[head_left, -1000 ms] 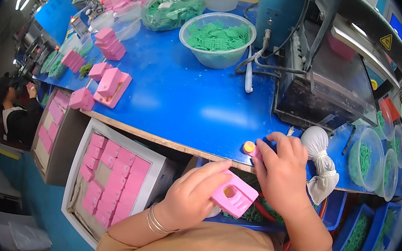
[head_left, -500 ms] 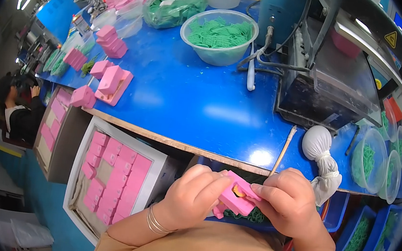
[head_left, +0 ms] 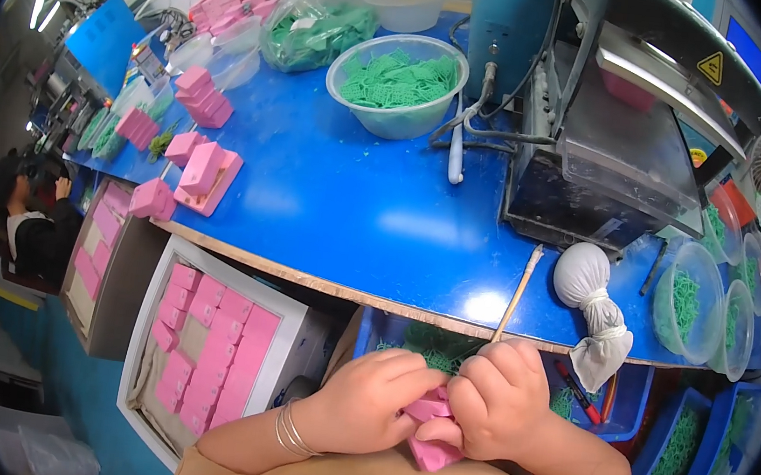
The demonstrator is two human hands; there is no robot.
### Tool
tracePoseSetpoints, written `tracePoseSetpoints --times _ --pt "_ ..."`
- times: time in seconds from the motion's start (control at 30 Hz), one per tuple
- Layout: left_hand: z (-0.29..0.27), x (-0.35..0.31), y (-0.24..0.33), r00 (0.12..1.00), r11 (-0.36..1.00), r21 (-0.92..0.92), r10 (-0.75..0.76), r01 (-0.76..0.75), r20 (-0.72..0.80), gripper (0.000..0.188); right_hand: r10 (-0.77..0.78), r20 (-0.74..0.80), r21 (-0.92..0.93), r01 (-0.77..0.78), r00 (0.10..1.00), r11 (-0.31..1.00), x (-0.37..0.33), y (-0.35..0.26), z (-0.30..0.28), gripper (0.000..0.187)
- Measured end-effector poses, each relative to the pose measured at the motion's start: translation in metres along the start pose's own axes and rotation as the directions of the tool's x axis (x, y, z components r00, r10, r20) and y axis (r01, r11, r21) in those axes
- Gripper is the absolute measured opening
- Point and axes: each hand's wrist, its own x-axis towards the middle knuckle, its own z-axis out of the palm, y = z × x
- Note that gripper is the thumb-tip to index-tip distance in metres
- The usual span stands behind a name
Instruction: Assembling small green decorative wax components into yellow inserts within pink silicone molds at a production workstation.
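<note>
Close to my body, both hands grip a pink rubber mold, a blocky piece that looks bent between them. My left hand has its fingers curled round one side, and bangles circle its wrist. On the other side my right hand is closed, its thumb pressed across the pink surface. The fingers hide much of the mold, including its inside. Just beyond my right hand, a thin wooden stick with a pale tip lies over the table edge. A knotted white cloth pouch lies to its right.
The blue table carries a bowl of green pieces, more pink molds and a dark machine. A white box of pink blocks stands at lower left. Blue bins sit below the edge. Another person is far left.
Both hands have drawn nearer my body and closer together. The mold, earlier showing a yellow spot in its opening, is now bent and mostly covered by fingers. The view has shifted slightly.
</note>
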Motion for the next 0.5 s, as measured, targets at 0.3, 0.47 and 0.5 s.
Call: tracePoseSetpoints --times 0.3,0.47,0.5 --pt "-0.003 0.0 0.002 0.966 0.938 -0.289 -0.129 0.192 0.223 0.026 0.216 0.024 0.496 -0.199 0.976 0.845 0.001 0.009 0.013 0.036" --pt "0.002 0.004 0.006 0.974 0.907 -0.356 -0.196 0.225 0.115 0.026 0.261 -0.019 0.409 -0.231 0.965 0.883 -0.006 0.008 0.008 0.036" --pt "0.003 0.005 0.007 0.979 0.907 -0.368 -0.191 0.203 0.068 0.025 0.268 -0.013 0.392 -0.241 0.963 0.888 -0.006 0.009 0.008 0.036"
